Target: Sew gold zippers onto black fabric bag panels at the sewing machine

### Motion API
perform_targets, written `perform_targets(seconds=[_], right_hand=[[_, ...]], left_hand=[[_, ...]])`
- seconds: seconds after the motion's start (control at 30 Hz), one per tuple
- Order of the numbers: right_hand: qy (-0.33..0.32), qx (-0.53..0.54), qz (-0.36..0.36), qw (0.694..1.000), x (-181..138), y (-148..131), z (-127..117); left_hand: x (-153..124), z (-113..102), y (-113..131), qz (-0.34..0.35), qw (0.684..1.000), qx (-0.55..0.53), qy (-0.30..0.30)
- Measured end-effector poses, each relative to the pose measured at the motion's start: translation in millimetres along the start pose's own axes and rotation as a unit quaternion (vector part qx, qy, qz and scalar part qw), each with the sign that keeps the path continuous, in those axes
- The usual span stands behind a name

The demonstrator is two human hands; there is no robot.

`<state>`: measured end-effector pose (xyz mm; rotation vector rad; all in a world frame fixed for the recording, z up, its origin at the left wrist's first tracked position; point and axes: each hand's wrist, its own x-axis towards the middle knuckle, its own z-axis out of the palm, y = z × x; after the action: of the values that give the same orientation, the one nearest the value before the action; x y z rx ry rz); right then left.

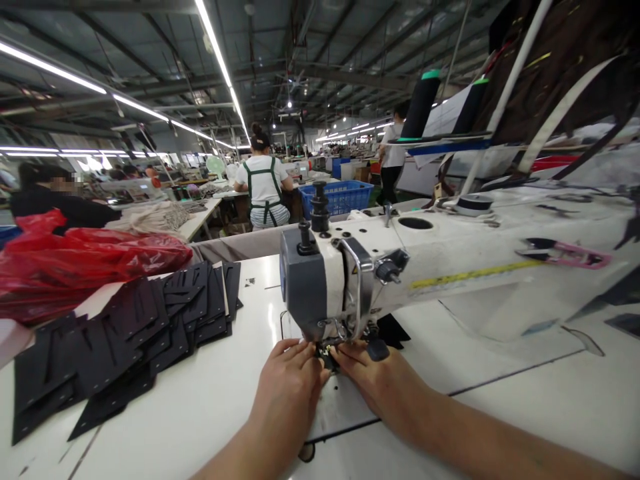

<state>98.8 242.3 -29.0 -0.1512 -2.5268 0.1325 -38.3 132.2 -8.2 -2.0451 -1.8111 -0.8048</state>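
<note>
Left hand (293, 377) and right hand (370, 373) at sewing machine (306, 287), fingertips converging low under machine's head. Grip: fingers bent down; can't tell if pinching anything, contact hidden. Black piece (393, 330) lies on white tabletop (240, 393), under machine's arm, just beyond right hand. Slotted black panels (113, 350) piled left. Step looks like positioning work for stitching; next move likely calls for steady two-handed guiding.

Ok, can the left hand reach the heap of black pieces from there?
Likely yes: the left hand is at the sewing machine, the heap of black pieces lies leftward, and only white tabletop shows between.
</note>
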Motion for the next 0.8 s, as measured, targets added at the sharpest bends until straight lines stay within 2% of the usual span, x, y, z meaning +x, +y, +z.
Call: perform_targets(seconds=[0.23,0.4,0.5,0.6,0.7,0.8], right_hand=[[0.013,-0.03,0.001,0.999,1.0,-2.5,-8.8],[0.01,-0.012,0.02,1.0,4.4,-5.7,-8.4],[0.01,0.011,0.035,0.999,4.0,0.1,-14.4],[0.004,-0.045,0.069,0.997,-1.6,13.3,-29.4],[0.002,-0.131,0.116,0.985,-18.3,18.7,-41.7],[0.008,-0.115,0.105,0.988,-49.7,1.7,-42.7]], left_hand=[[1.6,-0.8,4.3,-0.014,1.0,0.004,-0.003],[1.3,2.0,3.4,-0.033,0.999,0.003,-0.002],[1.1,0.2,2.0,-0.039,0.999,0.01,-0.002],[-0.1,-10.2,8.9,-0.049,0.998,0.034,0.005],[-3.9,-21.2,28.6,-0.011,0.999,0.033,0.013],[-7.8,-17.2,52.1,0.104,0.994,0.024,0.003]])
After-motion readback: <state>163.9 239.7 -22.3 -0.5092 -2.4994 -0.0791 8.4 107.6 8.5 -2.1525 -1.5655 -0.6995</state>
